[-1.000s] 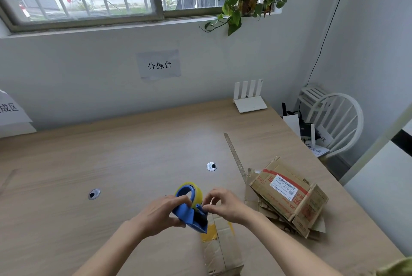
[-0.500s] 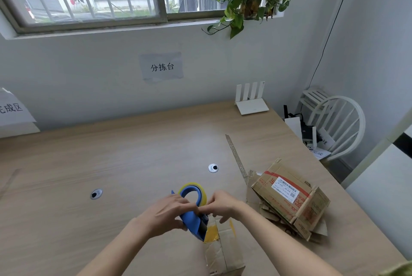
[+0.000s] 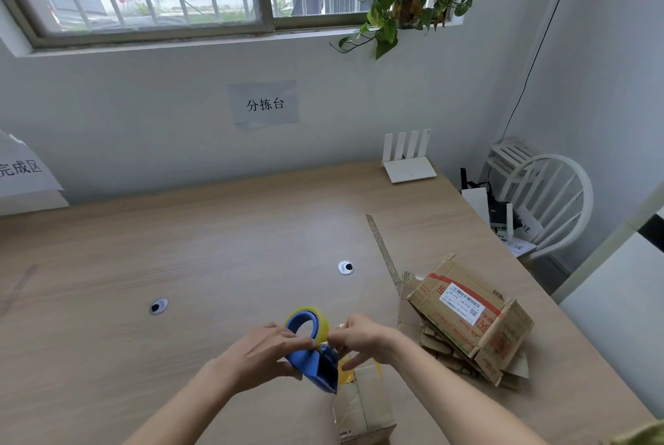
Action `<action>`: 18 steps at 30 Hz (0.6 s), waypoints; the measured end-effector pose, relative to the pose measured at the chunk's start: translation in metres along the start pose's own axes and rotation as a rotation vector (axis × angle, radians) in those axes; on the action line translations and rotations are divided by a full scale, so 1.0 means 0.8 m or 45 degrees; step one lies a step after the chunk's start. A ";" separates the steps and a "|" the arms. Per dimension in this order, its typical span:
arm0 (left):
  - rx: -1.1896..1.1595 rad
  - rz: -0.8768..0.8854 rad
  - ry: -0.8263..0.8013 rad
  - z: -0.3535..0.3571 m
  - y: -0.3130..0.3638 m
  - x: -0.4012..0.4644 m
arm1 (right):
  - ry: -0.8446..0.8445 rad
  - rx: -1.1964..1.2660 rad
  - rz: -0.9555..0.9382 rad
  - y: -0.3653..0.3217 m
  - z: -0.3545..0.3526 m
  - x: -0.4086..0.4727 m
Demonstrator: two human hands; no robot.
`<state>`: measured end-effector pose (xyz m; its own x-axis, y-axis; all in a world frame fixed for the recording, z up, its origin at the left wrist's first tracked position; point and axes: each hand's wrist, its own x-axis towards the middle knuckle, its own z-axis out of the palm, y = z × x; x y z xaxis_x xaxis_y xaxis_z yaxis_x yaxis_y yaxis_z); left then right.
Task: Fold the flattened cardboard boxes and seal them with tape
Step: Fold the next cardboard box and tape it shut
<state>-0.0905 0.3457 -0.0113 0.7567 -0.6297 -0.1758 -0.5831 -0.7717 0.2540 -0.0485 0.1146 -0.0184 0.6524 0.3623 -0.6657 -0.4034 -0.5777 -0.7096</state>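
While gripping the blue body of the tape dispenser point(image 3: 312, 358) from the left side, left hand point(image 3: 257, 354) curled round it, thumb underneath. Right hand point(image 3: 361, 338) just beside, fingers drawn together and pinching at the roll's front edge, apparently the free end of the yellowish tape point(image 3: 347, 369); whether the tape itself is caught between the fingertips too small to tell. Dispenser held above the table, roll uppermost, blade end tilted down and toward the body. Directly below and a little to the right of both hands: a folded cardboard box point(image 3: 363, 405), long axis running from the hands back toward the body, its far end touching or just under the dispenser's lower edge, a patch of yellow tape showing there. Nearer to the right hand than to the left. Likely step in hand: freeing the tape end to lay it along that box's seam, so the coming pull probably down the long axis, toward the body. Well off to the right, a stack of flattened boxes point(image 3: 467, 322), topmost one half opened with a white shipping label, nothing visible inside it; probably still to be folded. Farther out on the wooden table point(image 3: 215, 247): a metal ruler point(image 3: 384, 250) pointing away, two round cable grommets, a white router at the back edge. Beyond, a white chair, a paper sign on the wall, a hanging plant at the window.
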 end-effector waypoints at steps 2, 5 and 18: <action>0.030 0.020 -0.038 -0.003 0.005 0.003 | 0.029 -0.184 -0.075 -0.001 0.006 0.001; 0.075 0.020 -0.082 -0.012 0.006 0.006 | 0.216 -0.599 -0.308 -0.005 0.011 0.004; 0.288 0.276 -0.038 -0.021 0.004 -0.009 | -0.262 0.311 -0.029 0.014 -0.003 -0.010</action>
<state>-0.0926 0.3491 0.0064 0.6003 -0.7816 -0.1693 -0.7835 -0.6172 0.0713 -0.0563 0.1033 -0.0207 0.5294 0.5281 -0.6639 -0.5483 -0.3842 -0.7428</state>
